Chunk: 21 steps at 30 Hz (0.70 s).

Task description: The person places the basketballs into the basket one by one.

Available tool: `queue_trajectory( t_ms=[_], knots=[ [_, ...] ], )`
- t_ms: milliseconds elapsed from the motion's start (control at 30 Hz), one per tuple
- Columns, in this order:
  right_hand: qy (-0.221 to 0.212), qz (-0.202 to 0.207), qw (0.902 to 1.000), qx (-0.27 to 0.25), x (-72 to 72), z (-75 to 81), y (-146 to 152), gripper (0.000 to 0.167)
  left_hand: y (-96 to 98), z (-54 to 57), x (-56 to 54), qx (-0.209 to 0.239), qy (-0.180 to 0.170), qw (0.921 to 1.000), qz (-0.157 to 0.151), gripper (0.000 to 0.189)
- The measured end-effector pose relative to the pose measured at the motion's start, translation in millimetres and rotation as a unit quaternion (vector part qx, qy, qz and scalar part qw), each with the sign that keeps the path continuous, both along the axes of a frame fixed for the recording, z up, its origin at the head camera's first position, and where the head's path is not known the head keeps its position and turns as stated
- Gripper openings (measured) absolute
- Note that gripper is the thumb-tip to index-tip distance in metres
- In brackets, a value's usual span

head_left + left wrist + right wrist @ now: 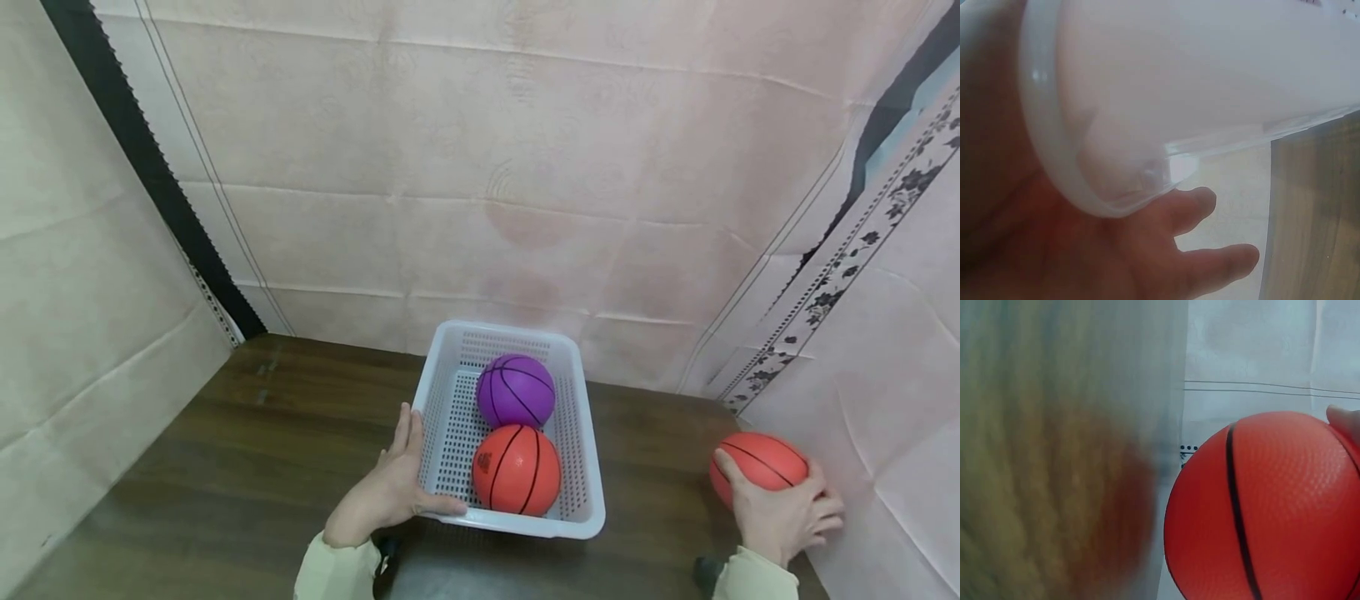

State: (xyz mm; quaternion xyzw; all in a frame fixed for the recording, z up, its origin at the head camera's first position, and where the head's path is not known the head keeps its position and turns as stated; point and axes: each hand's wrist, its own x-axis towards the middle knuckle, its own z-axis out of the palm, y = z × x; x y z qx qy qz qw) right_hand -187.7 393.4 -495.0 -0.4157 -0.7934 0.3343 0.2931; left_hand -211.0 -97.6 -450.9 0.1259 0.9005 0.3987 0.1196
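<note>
A white plastic basket [589, 450] with perforated walls stands on the table. Inside it lie a purple ball [516, 391] and, nearer its front edge, an orange toy basketball [516, 470]. At the basket's front left corner is my left hand [390, 479], thumb along the front rim and fairly straight fingers against the left side. The left wrist view shows its spread fingers [1222, 262] outside the basket wall. Far to the right, my right hand [783, 508] grips another orange basketball [761, 467]. That basketball [1272, 512] fills much of the right wrist view, one fingertip at its upper right.
The dark wood-grain table [247, 450] extends on both sides of the basket. Pale cloth [517, 167] hangs behind it and also along the left and right. The cloth on the right [892, 400] is close beside my right hand.
</note>
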Motion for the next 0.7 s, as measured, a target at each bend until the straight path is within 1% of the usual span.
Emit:
queue_trajectory(
  t_ms=[133,233,400,500,700],
  knots=[
    [0.033,0.005,0.9994,-0.010,0.0,4.6,-3,0.122,0.4,1.7,2.1,-0.002,0.003,1.0000,-0.001,0.143],
    [0.049,0.013,0.9981,-0.034,2.0,11.3,-6,0.119,0.9,2.9,3.3,-0.005,0.003,1.0000,-0.001,0.142],
    [0.059,0.032,0.9957,-0.063,5.6,23.5,-12,0.115,0.4,3.6,3.7,-0.008,0.005,0.9999,-0.003,0.143],
    [0.064,0.046,0.9950,-0.062,5.6,28.3,-14,0.113,0.1,3.1,2.8,-0.007,0.008,0.9999,-0.004,0.143],
    [0.057,0.070,0.9941,-0.059,5.8,34.6,-20,0.110,0.2,2.2,1.8,-0.002,0.005,1.0000,-0.005,0.144]
  ],
)
